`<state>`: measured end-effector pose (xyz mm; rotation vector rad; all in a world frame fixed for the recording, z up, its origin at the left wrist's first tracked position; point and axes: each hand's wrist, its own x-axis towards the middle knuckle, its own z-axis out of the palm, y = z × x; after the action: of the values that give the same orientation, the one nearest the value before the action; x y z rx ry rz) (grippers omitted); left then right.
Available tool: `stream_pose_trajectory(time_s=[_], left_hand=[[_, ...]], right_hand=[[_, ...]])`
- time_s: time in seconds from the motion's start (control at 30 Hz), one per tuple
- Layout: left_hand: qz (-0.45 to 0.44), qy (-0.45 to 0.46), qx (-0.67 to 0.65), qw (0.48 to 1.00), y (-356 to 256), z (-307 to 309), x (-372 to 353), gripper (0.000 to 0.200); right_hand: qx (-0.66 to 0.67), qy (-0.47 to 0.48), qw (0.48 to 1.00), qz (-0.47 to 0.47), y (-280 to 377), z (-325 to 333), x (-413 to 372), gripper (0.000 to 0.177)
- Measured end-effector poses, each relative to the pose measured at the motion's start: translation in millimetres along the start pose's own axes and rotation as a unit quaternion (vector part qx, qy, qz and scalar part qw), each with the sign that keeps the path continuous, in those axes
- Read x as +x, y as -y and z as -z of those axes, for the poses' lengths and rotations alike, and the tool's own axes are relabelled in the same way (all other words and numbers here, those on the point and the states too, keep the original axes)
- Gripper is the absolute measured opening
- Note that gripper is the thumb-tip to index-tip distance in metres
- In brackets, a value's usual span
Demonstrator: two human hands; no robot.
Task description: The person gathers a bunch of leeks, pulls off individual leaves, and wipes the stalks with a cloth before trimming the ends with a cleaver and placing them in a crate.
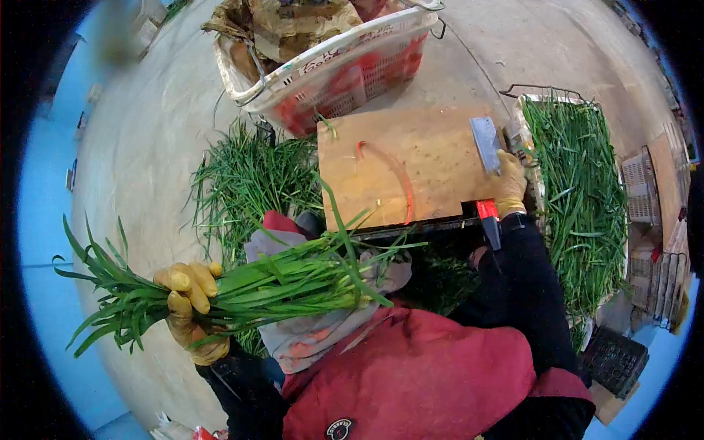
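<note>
- Risk first: the bunch of greens (293, 282) is held near one end only, so its long loose leaves could sag, slide out and scatter on the floor.
- Second risk: the right grip (511, 182) lies against the cleaver (485, 143) on the wooden counter (433, 154); a slip there could cut the glove.
- Left grip (189, 301), yellow-gloved, is clenched around the bunch, out at the left, well apart from the counter.
- Whether the right grip clasps the cleaver, I cannot tell.
- Greens: long, flat, bright leaves, bundled roughly level, tips fanning past the fist.
- More greens fill a crate (543, 97) at right.
</note>
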<state>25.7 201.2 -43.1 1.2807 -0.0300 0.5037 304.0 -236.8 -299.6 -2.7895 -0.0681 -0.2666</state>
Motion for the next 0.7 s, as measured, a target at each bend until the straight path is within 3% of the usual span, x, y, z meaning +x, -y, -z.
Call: stream_pose_trajectory(time_s=[0.03,0.1,0.17,0.27,0.3,0.37,0.4,0.47,0.5,0.63,0.67,0.7], left_hand=[[-0.001,-0.001,0.002,1.0,-0.1,0.4,-0.6,0.021],[-0.005,-0.003,0.004,1.0,-0.1,0.1,-0.7,0.021],[-0.008,-0.012,0.019,1.0,-1.5,-1.3,-1.5,0.022],[-0.011,-0.01,0.024,1.0,-5.7,-0.8,-3.5,0.021],[-0.013,-0.007,0.022,1.0,-6.6,0.0,-3.9,0.02],[-0.014,-0.01,0.008,1.0,-8.3,3.5,-5.4,0.019],[-0.015,-0.013,0.004,1.0,-10.1,5.8,-8.0,0.018],[-0.021,-0.028,-0.007,0.999,-12.4,7.9,-12.4,0.017],[-0.023,-0.035,-0.013,0.999,-13.2,8.7,-15.4,0.017],[-0.021,-0.084,-0.051,0.995,-18.5,11.1,-24.6,0.014],[-0.025,-0.11,-0.052,0.992,-20.1,6.5,-26.8,0.015],[-0.05,-0.013,-0.071,0.996,-28.3,7.9,-28.2,0.014]], right_hand=[[0.046,-0.02,0.998,0.033,3.9,-12.5,-1.3,0.046],[0.193,0.09,0.974,0.077,35.7,-50.8,-13.4,0.037],[0.105,0.206,0.972,0.051,97.5,-53.3,-35.8,0.031],[0.056,0.222,0.971,0.062,138.6,-79.1,-50.7,0.032],[0.165,0.257,0.95,-0.061,143.3,-75.0,-50.6,0.037],[0.363,0.311,0.827,-0.295,152.1,-66.3,-44.1,0.046],[0.325,0.311,0.844,-0.292,148.6,-64.6,-38.3,0.045],[0.134,0.293,0.931,-0.173,134.1,-54.2,-26.2,0.043],[0.12,0.283,0.941,-0.14,129.4,-46.4,-22.5,0.042],[0.214,0.266,0.94,-0.005,123.9,-8.3,-29.9,0.048],[0.251,0.217,0.935,0.129,112.7,-15.4,-37.4,0.048],[0.295,0.254,0.915,0.11,115.7,-5.6,-43.9,0.046]])
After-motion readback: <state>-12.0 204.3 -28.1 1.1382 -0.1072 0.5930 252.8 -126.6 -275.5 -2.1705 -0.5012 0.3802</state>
